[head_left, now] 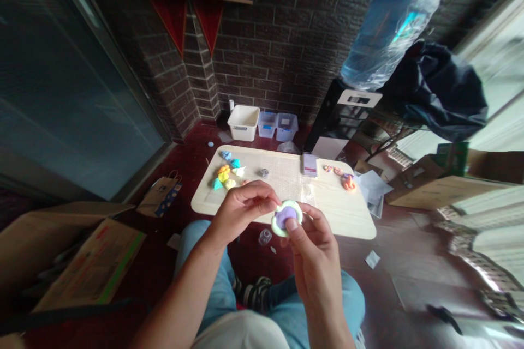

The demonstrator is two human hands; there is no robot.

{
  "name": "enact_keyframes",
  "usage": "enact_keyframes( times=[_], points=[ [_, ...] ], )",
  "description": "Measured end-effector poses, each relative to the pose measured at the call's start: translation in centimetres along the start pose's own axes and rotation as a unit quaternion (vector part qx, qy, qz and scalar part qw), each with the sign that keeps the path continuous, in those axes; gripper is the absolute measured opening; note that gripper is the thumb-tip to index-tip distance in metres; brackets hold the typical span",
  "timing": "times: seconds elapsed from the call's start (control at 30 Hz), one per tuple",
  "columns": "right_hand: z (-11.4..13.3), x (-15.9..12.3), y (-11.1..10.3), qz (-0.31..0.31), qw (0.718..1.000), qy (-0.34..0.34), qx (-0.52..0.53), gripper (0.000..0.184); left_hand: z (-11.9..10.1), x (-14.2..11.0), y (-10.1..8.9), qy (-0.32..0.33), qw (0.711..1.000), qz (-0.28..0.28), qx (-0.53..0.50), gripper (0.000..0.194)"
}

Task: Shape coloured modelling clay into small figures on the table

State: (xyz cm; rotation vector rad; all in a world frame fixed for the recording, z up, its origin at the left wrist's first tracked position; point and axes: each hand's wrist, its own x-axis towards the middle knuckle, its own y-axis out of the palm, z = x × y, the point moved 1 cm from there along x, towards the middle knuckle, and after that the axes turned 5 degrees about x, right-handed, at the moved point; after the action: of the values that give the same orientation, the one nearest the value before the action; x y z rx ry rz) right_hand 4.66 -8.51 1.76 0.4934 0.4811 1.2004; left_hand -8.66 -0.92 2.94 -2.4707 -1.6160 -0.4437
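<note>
My right hand point(313, 242) grips a round disc point(287, 215) of what looks like soft modelling clay, thumb on its front face. The disc has a purple centre and a pale green rim, with a small break at its upper left. My left hand point(251, 204) is closed in a pinch, fingertips touching the rim near that break; any bit between them is too small to make out. Beyond my hands, yellow clay point(223, 173) lies on the low table point(344, 221) among blue, teal and white lumps. A grey lump point(264, 173) sits near the middle.
At the table's right lie orange-purple clay point(348, 182) and a phone-like flat object point(310, 164). Plastic bins point(243, 122) stand by the wall, and a water dispenser point(344, 114) behind the table. Cardboard boxes point(90, 262) flank both sides. A clear cup point(265, 236) is on the floor.
</note>
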Motion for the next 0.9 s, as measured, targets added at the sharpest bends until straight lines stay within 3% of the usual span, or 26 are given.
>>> enact_keyframes(
  times=[0.1, 0.27, 0.5, 0.9],
  points=[
    [0.0, 0.0, 0.2, -0.002, 1.0, 0.009, 0.024, 0.024, 0.3, -0.1, 0.0, -0.01, 1.0, -0.011, -0.022, 0.011],
    [0.0, 0.2, 0.5, -0.001, 0.998, 0.015, 0.064, 0.025, 1.4, -0.4, 0.1, -0.029, 0.994, -0.03, -0.098, 0.028],
    [-0.2, 0.0, 0.6, -0.006, 0.998, 0.021, 0.066, 0.025, 1.5, -0.5, 0.3, -0.048, 0.994, -0.015, -0.093, 0.012],
    [-0.4, 0.0, -0.2, -0.011, 0.999, -0.024, -0.021, 0.024, 0.2, 0.6, -0.8, 0.069, 0.994, 0.003, 0.08, 0.007]
  ],
)
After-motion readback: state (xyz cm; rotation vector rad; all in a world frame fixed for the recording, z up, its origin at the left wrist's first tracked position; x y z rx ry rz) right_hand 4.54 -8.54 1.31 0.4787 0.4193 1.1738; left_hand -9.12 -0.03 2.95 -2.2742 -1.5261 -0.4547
